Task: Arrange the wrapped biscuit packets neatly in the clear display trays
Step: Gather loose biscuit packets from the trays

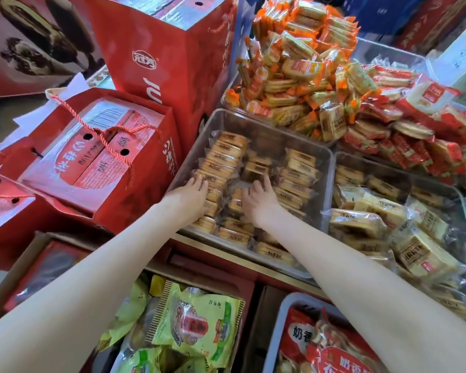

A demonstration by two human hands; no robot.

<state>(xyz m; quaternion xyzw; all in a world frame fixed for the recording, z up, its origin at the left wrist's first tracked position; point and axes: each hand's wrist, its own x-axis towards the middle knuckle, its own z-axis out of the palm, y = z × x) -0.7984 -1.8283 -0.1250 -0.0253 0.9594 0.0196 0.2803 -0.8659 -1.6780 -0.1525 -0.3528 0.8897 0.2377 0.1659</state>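
Note:
A clear display tray point(218, 117) stands in the middle and holds several brown biscuit packets point(297, 170) in clear wrap, stacked in rough rows. My left hand point(190, 199) reaches in from the near left, its fingertips resting on the left row of packets point(223, 154). My right hand point(258, 201) is over the middle of the tray, its fingers curled over a packet of the middle row point(253, 168). An upright packet point(236, 201) stands between the two hands. The packets under both palms are hidden.
To the right, a second clear tray point(342, 158) holds loose paler biscuit packets. Behind are heaps of orange-wrapped point(293, 63) and red-wrapped packets point(414, 130). Red gift boxes point(92, 157) crowd the left. Green snack bags point(194, 324) and a red bag point(323, 348) lie below.

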